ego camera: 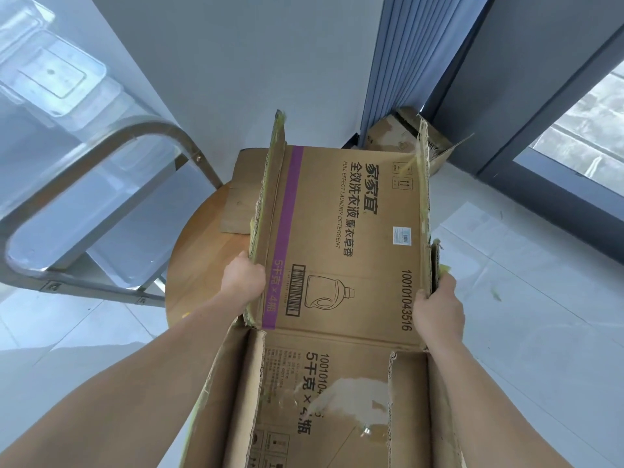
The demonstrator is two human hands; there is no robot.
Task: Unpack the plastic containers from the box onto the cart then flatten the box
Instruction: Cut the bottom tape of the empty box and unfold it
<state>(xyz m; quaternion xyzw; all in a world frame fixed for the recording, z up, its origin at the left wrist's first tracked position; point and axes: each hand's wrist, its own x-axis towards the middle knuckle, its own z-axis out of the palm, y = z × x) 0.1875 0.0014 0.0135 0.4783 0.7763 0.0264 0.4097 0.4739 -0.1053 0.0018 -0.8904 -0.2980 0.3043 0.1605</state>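
— What sits farthest left?
— Clear plastic containers [50, 72], stacked on the cart [148, 128] behind its curved metal handle, well apart from the box.
— And the left hand?
— The left hand [243, 282] clasps the left flap of the box [347, 231] near the flap's lower end. The back of the hand shows, and the fingers wrap over the edge out of sight.
— Where is the box itself?
— Between the two hands, opened out, with its printed face and purple stripe turned to the camera and the side flaps standing up. A nearer panel runs down toward the person between the forearms. Under the box is a round wooden bench [199, 265] with a flat sheet of cardboard [239, 204] lying on it. Whether the box touches the bench cannot be told.
— The right hand?
— The right hand [439, 309] grasps the right flap at about the same height, with its fingers curled round the torn edge.
— Anything beyond?
— Another cardboard box [391, 133] stands on the floor in the corner, beside a blue-grey curtain [398, 62] and a dark-framed window [580, 123].
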